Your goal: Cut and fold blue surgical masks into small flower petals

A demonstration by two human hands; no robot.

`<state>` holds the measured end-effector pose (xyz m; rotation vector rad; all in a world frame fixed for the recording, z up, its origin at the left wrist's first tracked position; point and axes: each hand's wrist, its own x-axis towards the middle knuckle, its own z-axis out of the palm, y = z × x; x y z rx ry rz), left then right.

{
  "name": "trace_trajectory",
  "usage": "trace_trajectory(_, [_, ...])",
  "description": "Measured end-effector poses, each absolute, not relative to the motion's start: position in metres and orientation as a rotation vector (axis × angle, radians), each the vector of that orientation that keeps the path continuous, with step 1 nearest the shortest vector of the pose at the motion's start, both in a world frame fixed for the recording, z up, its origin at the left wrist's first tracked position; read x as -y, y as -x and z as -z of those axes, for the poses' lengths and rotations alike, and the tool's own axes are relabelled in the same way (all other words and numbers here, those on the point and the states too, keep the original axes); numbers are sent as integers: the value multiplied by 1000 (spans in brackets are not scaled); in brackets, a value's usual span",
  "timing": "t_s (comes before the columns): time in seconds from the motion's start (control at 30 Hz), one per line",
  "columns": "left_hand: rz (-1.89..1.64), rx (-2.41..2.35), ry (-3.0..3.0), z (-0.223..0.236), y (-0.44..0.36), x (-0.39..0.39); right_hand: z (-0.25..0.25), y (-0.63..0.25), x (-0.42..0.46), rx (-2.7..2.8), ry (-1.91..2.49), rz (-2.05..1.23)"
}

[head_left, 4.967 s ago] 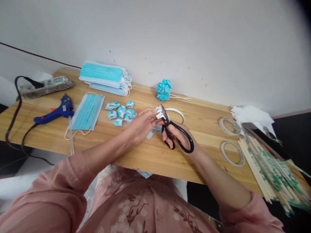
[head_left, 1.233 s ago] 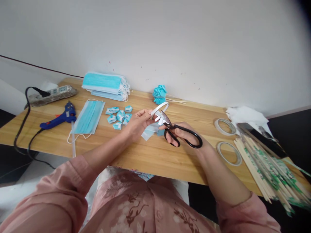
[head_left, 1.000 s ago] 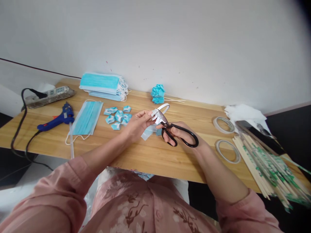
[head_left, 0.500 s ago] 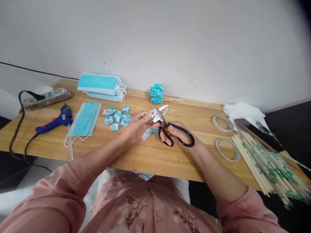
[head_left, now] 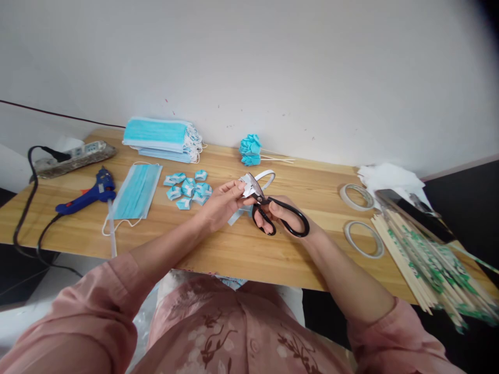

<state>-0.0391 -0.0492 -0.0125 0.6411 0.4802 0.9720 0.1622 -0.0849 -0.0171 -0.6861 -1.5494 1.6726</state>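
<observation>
My left hand (head_left: 226, 201) pinches several short white strips (head_left: 249, 186), fanned out, which look like paper or tape. In my right hand (head_left: 281, 210) is a pair of scissors (head_left: 295, 221) with black loop handles, its blades lying at the strips by my left fingertips. A white band curved into a loop (head_left: 267, 177) shows just behind the blades; whether it joins the strips I cannot tell. Under my hands, partly hidden, lies a pale blue sheet piece (head_left: 235, 216). Several small folded blue-and-white pieces (head_left: 187, 188) lie left of my left hand.
On the wooden table (head_left: 249, 262) are a stack of blue face masks (head_left: 156, 134), a single mask (head_left: 137, 192), a blue glue gun (head_left: 89, 196), a power strip (head_left: 78, 158) and blue flowers on sticks (head_left: 250, 149). Rightward lie tape rolls (head_left: 345, 193), wrapped chopsticks (head_left: 421, 265) and a phone (head_left: 413, 214).
The scissors' handles have shifted slightly left with my right hand. The white strips have turned a little and look closer together. My left hand stays nearly in place.
</observation>
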Motion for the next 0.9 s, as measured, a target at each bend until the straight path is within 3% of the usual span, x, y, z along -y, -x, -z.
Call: trace_trajectory(0.9, [-904, -457, -721, 15, 40, 50, 21, -158, 86, 1498, 657, -1613])
